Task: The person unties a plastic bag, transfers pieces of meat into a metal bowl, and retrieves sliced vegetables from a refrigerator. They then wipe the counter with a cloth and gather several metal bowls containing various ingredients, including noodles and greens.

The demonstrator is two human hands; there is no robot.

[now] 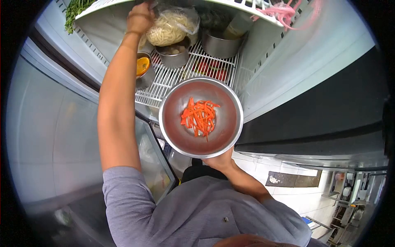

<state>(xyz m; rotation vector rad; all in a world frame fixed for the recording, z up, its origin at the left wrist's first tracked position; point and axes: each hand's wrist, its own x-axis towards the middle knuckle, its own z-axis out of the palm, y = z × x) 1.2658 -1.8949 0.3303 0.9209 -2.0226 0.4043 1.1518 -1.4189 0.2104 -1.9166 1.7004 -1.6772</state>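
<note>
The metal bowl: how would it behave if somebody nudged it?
The metal bowl would probably stay stiff, given its smooth metal wall. It's likely light for its size, holding just some orange-red strips. A nudge might tip it, as the only visible support is the right hand.

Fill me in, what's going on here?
A person is at an open fridge. The right hand supports a metal bowl of thin orange-red strips from below, in front of the wire shelf. The left hand reaches inside, beside a clear bag of pale strips; its fingertips are too hard to see to tell its grip. Two metal pots are on the shelf.
</note>
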